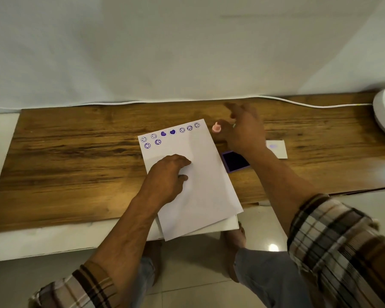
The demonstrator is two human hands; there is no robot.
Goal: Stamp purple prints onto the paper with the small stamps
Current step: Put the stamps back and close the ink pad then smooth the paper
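Paper [200,174] pinned flat on wooden board [76,156] by left hand [167,174], fingers curled, nothing gripped.
Right hand [242,130] spread wide beside pink stamp [216,127]; purple ink pad [235,161] seen nearby. Purple smiley & heart prints along paper's top edge; no legible text.

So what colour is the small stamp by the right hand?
Pale pink; the stamp shows in the head view, just right of the paper's top corner.

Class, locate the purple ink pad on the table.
In the head view, the ink pad lies right of the paper, under the right hand's wrist.
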